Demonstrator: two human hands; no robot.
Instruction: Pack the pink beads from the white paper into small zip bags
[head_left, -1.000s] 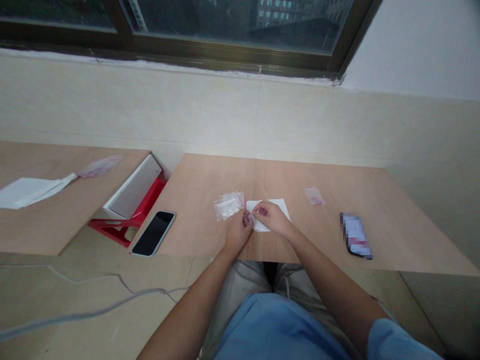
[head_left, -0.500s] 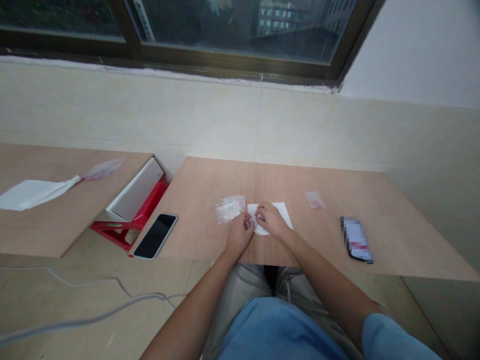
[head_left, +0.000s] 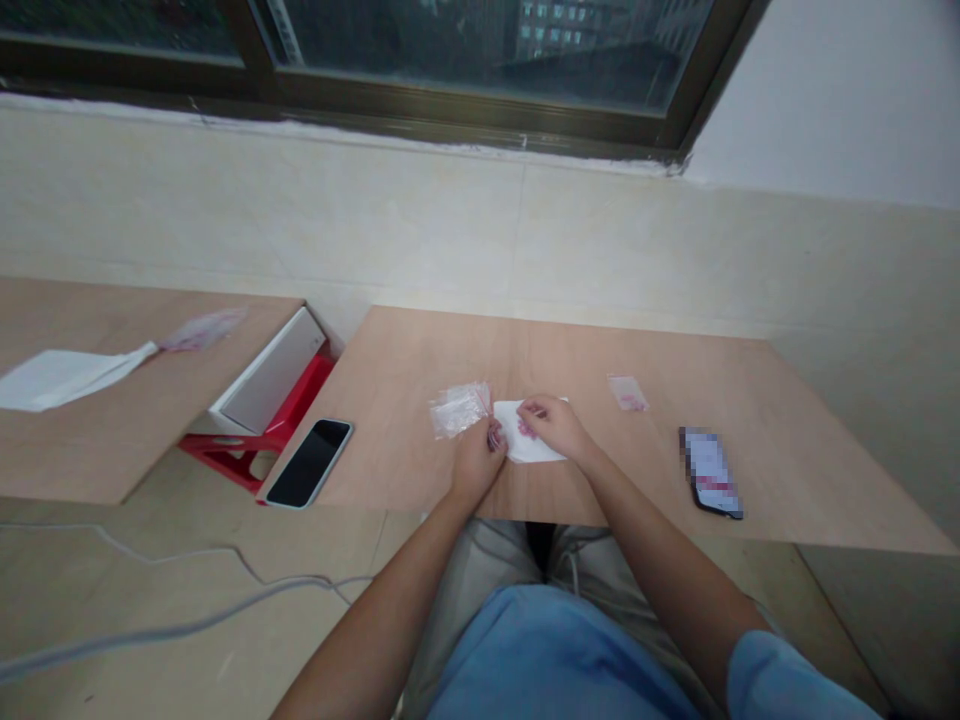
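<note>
My left hand (head_left: 478,460) is closed near the left edge of a white sheet of paper (head_left: 551,452). Red-striped clear plastic shows in its fingers, looking like the edge of a zip bag. Just beyond that hand lies a pile of clear zip bags (head_left: 456,412). Over the paper, my right hand (head_left: 559,424) has its fingertips pinched together. Small pink pieces (head_left: 526,428) lie on the sheet beneath those fingers. Whatever is inside the pinch is too small to make out.
A small bag with pink contents (head_left: 628,393) lies right of the paper. Phones rest at the table's left (head_left: 310,464) and right (head_left: 712,475). A second table (head_left: 67,460), a red stool (head_left: 296,395) with a white box, and cables (head_left: 187,628) are to the left.
My right hand has lifted its fingers slightly and shifted a little right, showing the pink pieces on the paper. My left hand stays in place. The whole view has shifted slightly.
</note>
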